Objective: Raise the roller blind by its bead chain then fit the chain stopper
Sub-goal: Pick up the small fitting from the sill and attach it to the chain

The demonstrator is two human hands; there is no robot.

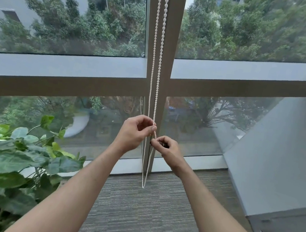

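Observation:
A white bead chain (pixel 160 59) hangs as a double strand down the grey window mullion (pixel 172 41), and its loop ends just above the carpet. My left hand (pixel 134 133) pinches the right strand at about waist height. Just below and to the right, my right hand (pixel 165 149) holds a small dark piece, seemingly the chain stopper (pixel 162 144), against the same strand. The piece is mostly hidden by my fingers. No blind fabric is in view.
A large leafy plant (pixel 8 156) stands at the left, close to my left arm. A grey wall or column (pixel 277 160) juts in at the right. Grey carpet (pixel 136 210) covers the floor, and my sandalled feet show at the bottom edge.

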